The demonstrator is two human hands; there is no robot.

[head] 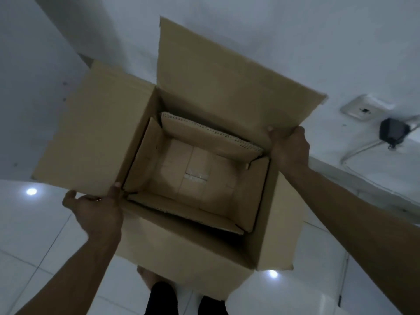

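A large brown cardboard box (181,244) stands open on the white tiled floor, its flaps spread outward. Loose cardboard liner sheets (211,135) lean against its inner walls, and a strip of clear tape (195,176) crosses the bottom seam. My left hand (95,212) grips the near left corner of the rim, thumb on the left flap. My right hand (288,148) grips the right rim where the far flap (227,71) meets the side, fingers curled over the edge.
A white wall rises behind the box. At the right, a wall socket (366,108) and a black plug adapter (393,130) with a white cable sit low on the wall. My feet (147,278) and dark trouser legs show below the box.
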